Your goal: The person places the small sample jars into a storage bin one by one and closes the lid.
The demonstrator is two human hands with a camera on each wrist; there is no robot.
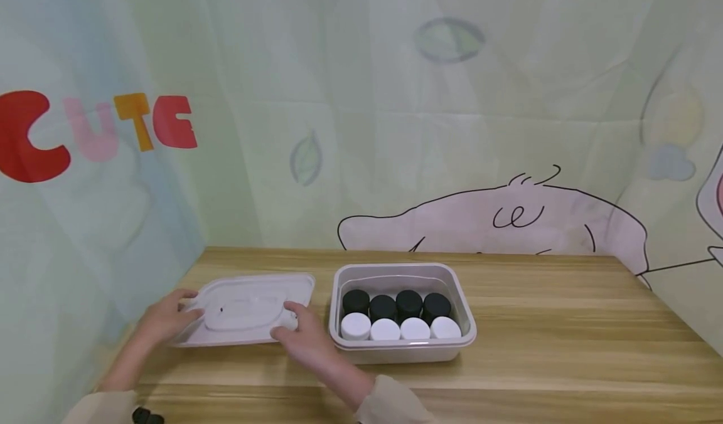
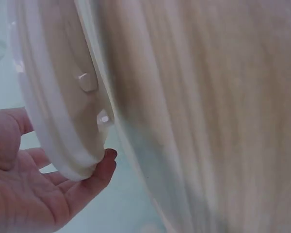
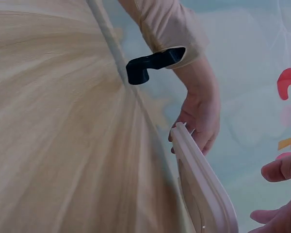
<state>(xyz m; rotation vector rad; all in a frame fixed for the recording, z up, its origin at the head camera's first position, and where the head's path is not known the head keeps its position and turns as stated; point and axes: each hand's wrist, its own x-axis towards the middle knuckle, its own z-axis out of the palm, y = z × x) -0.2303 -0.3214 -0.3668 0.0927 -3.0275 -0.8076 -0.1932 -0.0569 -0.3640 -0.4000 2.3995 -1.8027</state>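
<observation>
A whitish plastic lid (image 1: pixel 245 308) is held just over the wooden table at the left, its underside showing in the left wrist view. My left hand (image 1: pixel 166 316) grips its left end, with fingertips (image 2: pixel 106 158) curled beneath the rim. Over the lid's right end is my right hand (image 1: pixel 307 336), fingers pointing left. In the right wrist view its thumb and finger (image 3: pixel 279 170) are spread, apart from the lid's upper face. Beside the lid stands an uncovered whitish box (image 1: pixel 403 352), holding a back row of black-capped containers (image 1: pixel 383 308) and a front row of white-capped ones (image 1: pixel 385 330).
The wooden table (image 1: pixel 553 330) stretches right of the box. Printed curtains (image 1: pixel 361 110) hang along its back and left sides. A black device (image 3: pixel 155 63) is worn at the left wrist, by the beige sleeve (image 3: pixel 172 24).
</observation>
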